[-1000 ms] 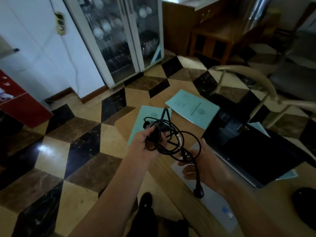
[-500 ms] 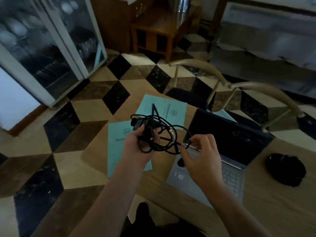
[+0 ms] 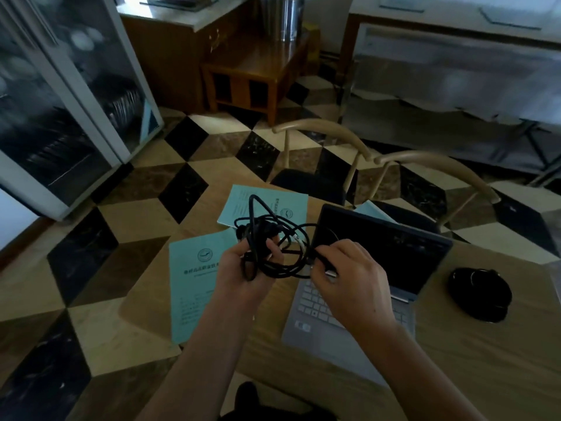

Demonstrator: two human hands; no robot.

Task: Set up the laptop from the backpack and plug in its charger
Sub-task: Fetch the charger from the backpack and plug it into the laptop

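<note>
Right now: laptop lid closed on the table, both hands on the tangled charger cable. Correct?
Not quite: the head view shows the laptop open, screen dark. The rest holds: left hand grips the charger cable bundle, right hand pinches one end.

One camera only, worn on the person's head, wide-angle, tipped forward and down. It sits close over both forearms and the worktop (image 3: 455,354), and looks past the chairs (image 3: 321,129) across the checkered floor (image 3: 91,253) toward a glass-fronted cabinet (image 3: 60,101).
</note>
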